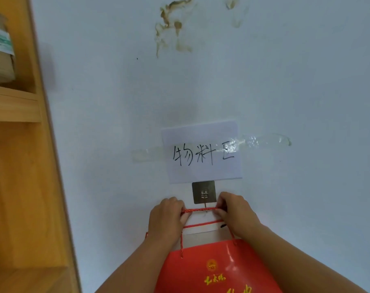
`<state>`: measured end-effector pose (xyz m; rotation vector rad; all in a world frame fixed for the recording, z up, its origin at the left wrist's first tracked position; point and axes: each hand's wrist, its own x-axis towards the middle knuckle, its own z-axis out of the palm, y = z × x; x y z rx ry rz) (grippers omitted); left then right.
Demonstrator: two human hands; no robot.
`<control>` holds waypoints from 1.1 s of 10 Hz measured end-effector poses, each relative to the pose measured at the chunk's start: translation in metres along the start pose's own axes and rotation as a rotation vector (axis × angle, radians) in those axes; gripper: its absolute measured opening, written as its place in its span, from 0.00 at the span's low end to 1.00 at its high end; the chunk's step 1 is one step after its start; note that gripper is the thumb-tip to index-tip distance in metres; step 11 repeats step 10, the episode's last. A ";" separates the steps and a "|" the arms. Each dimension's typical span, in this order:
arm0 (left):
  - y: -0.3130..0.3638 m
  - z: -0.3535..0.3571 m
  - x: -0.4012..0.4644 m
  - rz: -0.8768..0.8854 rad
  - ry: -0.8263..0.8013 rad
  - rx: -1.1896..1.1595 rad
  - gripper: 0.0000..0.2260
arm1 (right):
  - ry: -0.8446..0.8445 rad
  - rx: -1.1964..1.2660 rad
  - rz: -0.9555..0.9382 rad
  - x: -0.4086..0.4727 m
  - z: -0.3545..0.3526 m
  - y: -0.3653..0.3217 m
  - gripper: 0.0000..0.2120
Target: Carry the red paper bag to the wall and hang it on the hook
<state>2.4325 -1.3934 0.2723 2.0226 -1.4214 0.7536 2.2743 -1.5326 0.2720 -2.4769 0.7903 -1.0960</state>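
My left hand (166, 222) and right hand (234, 214) pinch the red paper bag's (218, 269) cord handle (198, 210) taut, level across the hook (205, 208); bag hangs upright below.

The red paper bag (218, 269) has a glossy, light-catching face with gold print, and its red twisted cord handles (198, 210) look rough. The square adhesive hook plate (203, 192) is brushed grey metal under shiny clear film. The white paper sign (203, 152) is matt, its clear tape (264, 140) wrinkled and glossy, and the wooden shelf (21, 166) smooth.
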 end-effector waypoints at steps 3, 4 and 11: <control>0.006 0.028 -0.024 0.017 -0.018 0.017 0.12 | -0.039 0.010 -0.027 -0.021 0.013 0.019 0.12; 0.013 0.029 -0.034 0.000 -0.018 0.009 0.13 | -0.008 0.050 -0.022 -0.032 0.020 0.015 0.10; 0.010 -0.033 -0.165 0.008 -0.141 0.024 0.17 | 0.037 -0.241 0.054 -0.163 -0.015 -0.027 0.11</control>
